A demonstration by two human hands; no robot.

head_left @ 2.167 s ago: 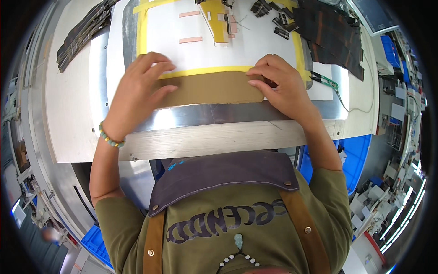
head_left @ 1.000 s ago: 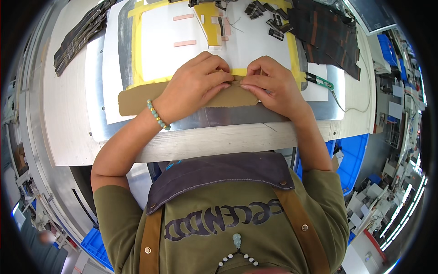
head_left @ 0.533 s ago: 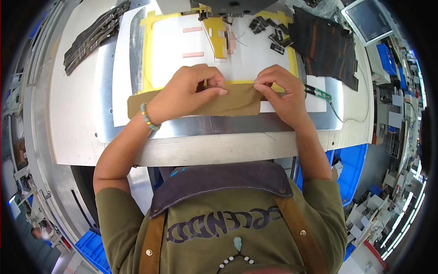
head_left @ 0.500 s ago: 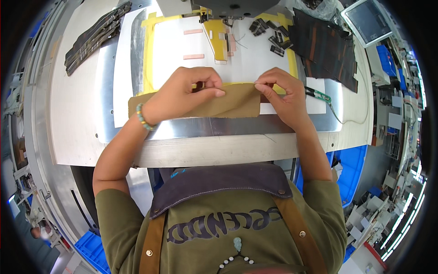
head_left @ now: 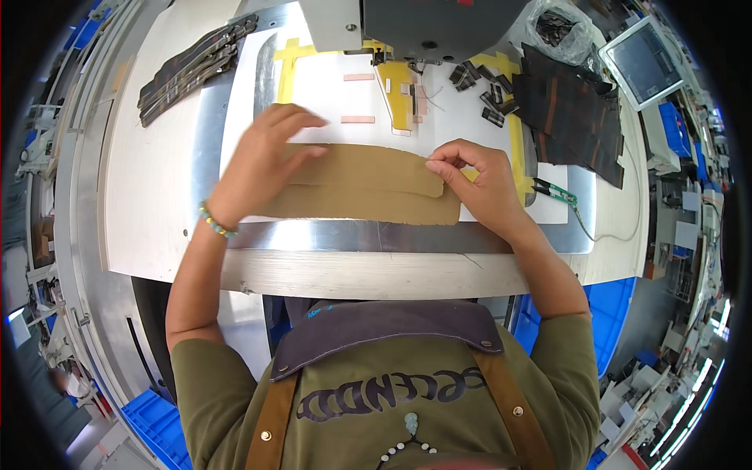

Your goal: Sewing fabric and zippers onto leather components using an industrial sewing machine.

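Two overlapping strips of olive-brown cloth lie across the near part of the white work plate. The upper strip covers part of the lower strip, whose near edge reaches the metal rim. My right hand pinches the right end of the upper strip between thumb and forefinger. Over the left end is my left hand, its thumb and fingers apart and holding nothing; it hides that end of the cloth. Beyond the strips, a yellow template piece sits beneath the sewing machine head.
Dark plaid pieces lie at the far left and right. Small dark folded pieces are scattered near the machine. Green-handled thread snips rest right of my right hand. A screen stands at the far right.
My left hand has let go of the cloth, moved left and opened. The upper strip now lies flatter, with the lower strip showing along its near side. My right hand still pinches the right end.
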